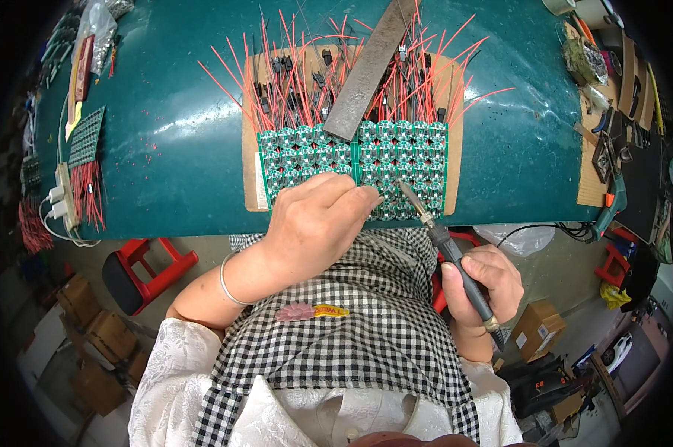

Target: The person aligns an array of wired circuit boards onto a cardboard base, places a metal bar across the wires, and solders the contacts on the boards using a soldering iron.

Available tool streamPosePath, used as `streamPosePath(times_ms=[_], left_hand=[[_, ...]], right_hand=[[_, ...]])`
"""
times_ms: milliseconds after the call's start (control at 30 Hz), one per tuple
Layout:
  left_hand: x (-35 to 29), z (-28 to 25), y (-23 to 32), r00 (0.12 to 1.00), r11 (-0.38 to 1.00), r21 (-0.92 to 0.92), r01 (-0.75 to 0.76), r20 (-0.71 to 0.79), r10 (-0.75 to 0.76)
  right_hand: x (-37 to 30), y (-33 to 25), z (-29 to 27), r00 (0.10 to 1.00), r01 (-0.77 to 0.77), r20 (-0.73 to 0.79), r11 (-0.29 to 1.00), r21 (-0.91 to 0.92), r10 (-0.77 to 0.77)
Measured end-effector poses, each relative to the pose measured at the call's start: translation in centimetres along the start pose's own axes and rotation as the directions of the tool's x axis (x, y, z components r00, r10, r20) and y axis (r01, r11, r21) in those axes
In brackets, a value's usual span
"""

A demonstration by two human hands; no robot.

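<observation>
My right hand (493, 287) grips a soldering iron (442, 237) by its dark handle, the metal tip slanting up and left onto or just over the green circuit board panels (403, 153). The fingers of my left hand (314, 220) are pinched together over the panels' near edge, left of the tip; what they hold is hidden. Many red and black wires (277, 89) with small black connectors fan out beyond the far edge. A flat metal bar (370, 74) lies diagonally across the wires and the panels' far edge. Underneath is a brown board (454, 160).
A smaller circuit panel (87, 138) with red wires sits at the left of the green table (173, 179), near a white power strip (67, 201). Tools and a green glue gun (612, 205) crowd the right edge. Below are a red stool (158, 268) and a cardboard box (539, 328).
</observation>
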State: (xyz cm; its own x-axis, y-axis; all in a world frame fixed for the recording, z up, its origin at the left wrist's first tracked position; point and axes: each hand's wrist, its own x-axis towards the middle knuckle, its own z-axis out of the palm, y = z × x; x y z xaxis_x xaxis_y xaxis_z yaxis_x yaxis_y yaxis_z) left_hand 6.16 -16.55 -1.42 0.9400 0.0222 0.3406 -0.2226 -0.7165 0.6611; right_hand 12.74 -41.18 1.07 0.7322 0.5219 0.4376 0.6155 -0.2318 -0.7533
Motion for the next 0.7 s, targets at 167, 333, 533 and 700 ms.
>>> streamPosePath(times_ms=[167,333,533,700], left_hand=[[0.0,0.3,0.0,1.0,1.0,0.021,0.006,-0.007,-0.006],[0.1,0.5,0.3,1.0,0.998,0.066,0.006,-0.023,-0.005],[0.4,0.5,0.5,0.997,1.0,0.021,-0.007,-0.074,0.009],[1.4,-1.6,0.2,0.988,0.997,-0.029,-0.067,-0.142,0.063]], right_hand=[[0.0,-0.2,-0.2,0.999,0.017,0.034,1.0,0.006,-0.017],[0.5,-1.2,-0.4,0.988,0.022,0.154,0.998,-0.064,-0.012],[1.1,-1.8,-0.5,0.985,-0.003,0.17,0.995,-0.101,0.021],[1.1,-0.9,-1.3,0.998,0.028,0.06,0.999,-0.027,-0.027]])
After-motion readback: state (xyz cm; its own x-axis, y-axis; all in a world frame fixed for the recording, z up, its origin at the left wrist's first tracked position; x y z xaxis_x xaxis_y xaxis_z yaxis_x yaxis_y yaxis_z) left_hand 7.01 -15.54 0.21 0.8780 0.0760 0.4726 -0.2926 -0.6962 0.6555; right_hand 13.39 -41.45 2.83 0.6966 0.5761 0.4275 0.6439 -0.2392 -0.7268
